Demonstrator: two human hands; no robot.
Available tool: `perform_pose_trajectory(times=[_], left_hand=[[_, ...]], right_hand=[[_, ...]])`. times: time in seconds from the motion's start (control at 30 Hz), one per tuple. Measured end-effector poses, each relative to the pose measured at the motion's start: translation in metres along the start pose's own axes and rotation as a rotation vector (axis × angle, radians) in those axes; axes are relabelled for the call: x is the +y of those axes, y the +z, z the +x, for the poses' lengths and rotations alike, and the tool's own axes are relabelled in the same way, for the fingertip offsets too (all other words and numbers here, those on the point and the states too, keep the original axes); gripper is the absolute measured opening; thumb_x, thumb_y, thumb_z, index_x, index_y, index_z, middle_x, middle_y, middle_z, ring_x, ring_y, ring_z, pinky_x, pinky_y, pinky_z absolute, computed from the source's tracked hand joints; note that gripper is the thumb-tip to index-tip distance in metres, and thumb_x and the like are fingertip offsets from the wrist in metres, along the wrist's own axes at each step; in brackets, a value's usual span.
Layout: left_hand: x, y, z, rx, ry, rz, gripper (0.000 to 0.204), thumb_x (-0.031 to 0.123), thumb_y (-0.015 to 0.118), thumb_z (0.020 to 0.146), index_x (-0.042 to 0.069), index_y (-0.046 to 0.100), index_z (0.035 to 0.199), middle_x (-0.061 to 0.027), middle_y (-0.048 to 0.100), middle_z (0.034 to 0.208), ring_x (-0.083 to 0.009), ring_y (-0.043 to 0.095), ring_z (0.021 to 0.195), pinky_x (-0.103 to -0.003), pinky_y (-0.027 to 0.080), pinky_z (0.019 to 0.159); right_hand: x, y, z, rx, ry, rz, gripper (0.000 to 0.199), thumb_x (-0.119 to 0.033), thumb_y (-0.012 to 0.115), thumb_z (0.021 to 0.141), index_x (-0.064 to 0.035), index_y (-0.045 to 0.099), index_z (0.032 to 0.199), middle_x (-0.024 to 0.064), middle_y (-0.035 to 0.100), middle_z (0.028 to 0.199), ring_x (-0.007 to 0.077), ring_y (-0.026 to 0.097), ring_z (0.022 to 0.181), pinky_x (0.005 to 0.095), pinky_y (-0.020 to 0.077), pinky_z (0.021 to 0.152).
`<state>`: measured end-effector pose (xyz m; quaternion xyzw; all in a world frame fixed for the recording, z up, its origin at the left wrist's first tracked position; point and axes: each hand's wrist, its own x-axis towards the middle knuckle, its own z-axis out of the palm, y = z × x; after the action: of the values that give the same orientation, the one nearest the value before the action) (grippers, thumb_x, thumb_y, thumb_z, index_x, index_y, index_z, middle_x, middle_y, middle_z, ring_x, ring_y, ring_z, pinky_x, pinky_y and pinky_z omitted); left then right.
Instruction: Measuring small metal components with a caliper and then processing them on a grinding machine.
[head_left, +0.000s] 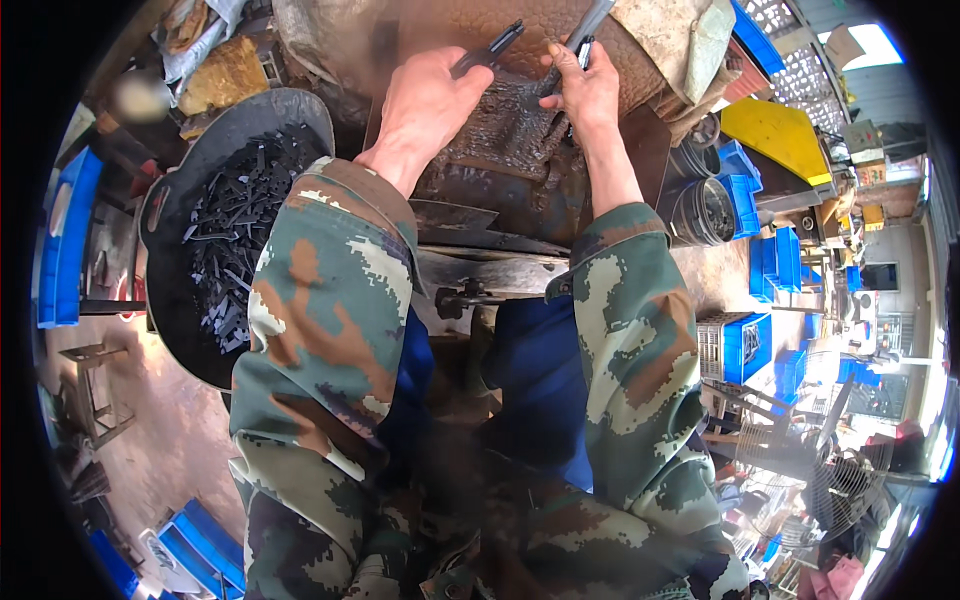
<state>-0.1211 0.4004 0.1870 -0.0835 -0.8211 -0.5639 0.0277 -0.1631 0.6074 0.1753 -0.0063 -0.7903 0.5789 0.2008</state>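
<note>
The left hand point(425, 108) is closed around a dark, narrow, elongated piece point(492, 50), thumb and curled fingers gripping its near end; the piece slants up and away to the right, its far end free above the work surface; the right hand point(592, 95) pinches, thumb raised, at the near end of a long, flat, grey metal-looking bar point(595, 20) that runs out past the upper edge; a slim black piece point(585, 48) shows beside the bar at the same fingers, though I cannot tell how firmly each is held; the two hands are apart, with the narrow piece and the bar between them, over a brown, rough-textured work surface point(450, 25) with a dark, crusted, pitted patch point(510, 125) just below the hands.

Both forearms wear green, brown and pale camouflage sleeves point(640, 310); to the left, near the left sleeve, stands a wide black tub point(305, 108) holding a heap of small, dark, flat strips point(240, 220); to the right of the work surface are a round, dark, open bucket point(712, 205), a bright yellow panel point(775, 135) and, farther down, a blue plastic crate point(750, 350); a small wooden stool point(93, 352) stands on the floor beyond the tub; a round-caged fan point(825, 465) is at the lower right.
</note>
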Motion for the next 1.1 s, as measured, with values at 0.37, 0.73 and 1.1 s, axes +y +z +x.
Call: perform_pose_trajectory(times=[0.37, 0.73, 1.1], left_hand=[[-0.011, 0.001, 0.006, -0.029, -0.057, -0.013, 0.037, 0.029, 0.063, 0.089, 0.0, 0.069, 0.111, -0.0184, 0.072, 0.095, -0.027, 0.068, 0.089, -0.036, 0.051, 0.083], [-0.013, 0.019, 0.004, -0.146, 0.05, 0.073, 0.033, 0.03, 0.061, 0.089, 0.001, 0.071, 0.101, -0.0191, 0.068, 0.082, -0.0318, 0.065, 0.078, -0.04, 0.049, 0.077], [-0.063, 0.022, 0.002, -0.351, 0.095, 0.442, 0.028, 0.023, 0.065, 0.089, -0.003, 0.069, 0.099, -0.0186, 0.06, 0.068, -0.0295, 0.056, 0.064, -0.04, 0.047, 0.069]], right_hand=[[-0.025, -0.017, -0.052, -0.091, 0.259, 0.129, 0.027, -0.02, 0.072, 0.09, -0.0054, 0.061, 0.111, 0.0058, 0.068, 0.096, 0.0099, 0.06, 0.062, 0.0256, 0.0535, 0.048], [-0.028, -0.072, -0.154, -0.663, -0.389, -0.431, 0.033, 0.002, 0.072, 0.073, -0.0062, 0.066, 0.105, 0.0088, 0.066, 0.108, 0.0293, 0.066, 0.093, 0.0368, 0.0553, 0.079], [-0.021, -0.073, -0.163, -0.857, -0.325, -0.412, 0.032, 0.0, 0.068, 0.077, -0.0035, 0.067, 0.109, 0.0087, 0.067, 0.11, 0.0248, 0.068, 0.094, 0.0351, 0.0553, 0.077]])
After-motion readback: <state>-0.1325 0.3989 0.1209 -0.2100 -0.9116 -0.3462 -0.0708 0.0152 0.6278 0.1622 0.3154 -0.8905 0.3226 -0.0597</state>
